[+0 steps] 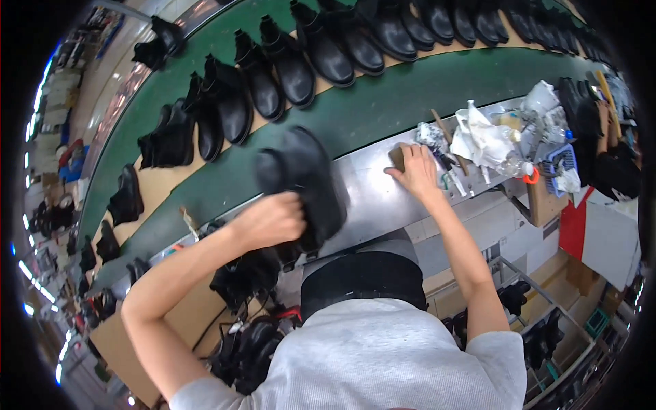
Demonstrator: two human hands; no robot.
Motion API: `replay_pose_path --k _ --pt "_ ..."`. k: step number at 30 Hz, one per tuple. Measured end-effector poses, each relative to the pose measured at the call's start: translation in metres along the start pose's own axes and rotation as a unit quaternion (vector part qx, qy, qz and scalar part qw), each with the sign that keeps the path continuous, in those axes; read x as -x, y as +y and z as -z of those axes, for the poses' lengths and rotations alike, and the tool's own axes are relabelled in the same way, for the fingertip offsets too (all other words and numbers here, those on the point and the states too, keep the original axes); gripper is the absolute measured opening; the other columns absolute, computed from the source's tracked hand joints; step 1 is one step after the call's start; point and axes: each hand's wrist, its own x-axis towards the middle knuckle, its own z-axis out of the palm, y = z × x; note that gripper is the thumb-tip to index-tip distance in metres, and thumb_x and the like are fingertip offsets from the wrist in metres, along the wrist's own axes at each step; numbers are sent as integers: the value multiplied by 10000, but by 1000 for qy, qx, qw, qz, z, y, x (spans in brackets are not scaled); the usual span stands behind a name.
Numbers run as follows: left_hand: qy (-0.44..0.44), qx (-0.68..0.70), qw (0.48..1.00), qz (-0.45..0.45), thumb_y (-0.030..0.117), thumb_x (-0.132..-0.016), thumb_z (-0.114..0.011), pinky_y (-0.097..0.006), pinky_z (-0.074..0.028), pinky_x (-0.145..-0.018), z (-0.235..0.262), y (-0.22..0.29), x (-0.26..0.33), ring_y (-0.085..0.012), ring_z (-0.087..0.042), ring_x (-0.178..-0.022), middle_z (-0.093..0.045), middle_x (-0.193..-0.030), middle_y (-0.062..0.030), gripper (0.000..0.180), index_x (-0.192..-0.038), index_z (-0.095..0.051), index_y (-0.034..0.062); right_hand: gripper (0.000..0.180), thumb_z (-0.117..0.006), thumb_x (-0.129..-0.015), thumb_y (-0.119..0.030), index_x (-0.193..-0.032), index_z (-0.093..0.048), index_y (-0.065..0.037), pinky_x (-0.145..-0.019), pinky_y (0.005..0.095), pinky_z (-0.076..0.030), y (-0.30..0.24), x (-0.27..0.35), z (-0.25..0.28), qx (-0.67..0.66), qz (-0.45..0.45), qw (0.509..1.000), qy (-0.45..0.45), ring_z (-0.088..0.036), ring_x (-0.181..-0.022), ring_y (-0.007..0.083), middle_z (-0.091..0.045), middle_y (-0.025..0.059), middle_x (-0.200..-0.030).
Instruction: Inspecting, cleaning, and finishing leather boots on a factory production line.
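My left hand (273, 219) is closed round a pair of black ankle boots (313, 174), lifted above the near edge of the bench. The boots are smeared by motion, and I cannot tell exactly where the fingers grip them. Over the shiny metal ledge (372, 181), my right hand (418, 169) has its thumb and fingers on a small brown block (396, 158). The block looks like a sponge or an eraser; its exact kind is not plain.
Black boots (294, 75) stand in a long row on brown board along the green conveyor belt (383, 102). Right of my hand lie crumpled white wrapping (478, 133), pens, a plastic bottle (516, 166) and a blue basket (562, 167). Another person's arm (603, 123) shows at far right.
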Motion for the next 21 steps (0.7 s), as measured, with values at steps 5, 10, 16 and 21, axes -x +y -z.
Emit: replay_pose_path --k 5,10,16,21 --pt "-54 90 987 122 100 -645 -608 -332 -438 -803 -33 83 -30 -218 -583 -797 -606 -767 -83 149 -774 -649 37 495 -749 -657 -245 -1080 -589 -44 -830 399 -428 2 -1 -5 -75 -31 997 17 -505 -937 305 -586 130 -965" --pt "236 561 586 536 -45 -785 -562 -301 -448 -848 -2 134 -23 -252 -600 -936 -618 -996 -140 257 -1039 -591 -22 464 -723 -704 -239 -1080 -580 -7 -781 363 -440 -18 -7 17 -174 -60 980 73 -539 -871 276 -598 125 -951" --pt "381 663 159 625 133 -897 -588 -226 -396 -874 -38 125 -28 -113 -540 -968 -590 -1034 -83 281 -1086 -548 -71 489 -700 -782 -342 -1063 -567 35 -609 236 -440 -90 -22 41 -559 -302 749 -187 -546 -709 89 -610 68 -852" --pt "510 552 30 659 272 -956 -505 -210 -213 -447 -77 108 -51 -17 -290 -499 -382 -571 89 323 -680 -448 115 395 -599 -884 -297 -1116 -523 13 -472 207 -432 -165 -33 6 -542 -216 755 -299 -566 -641 77 -636 55 -869"
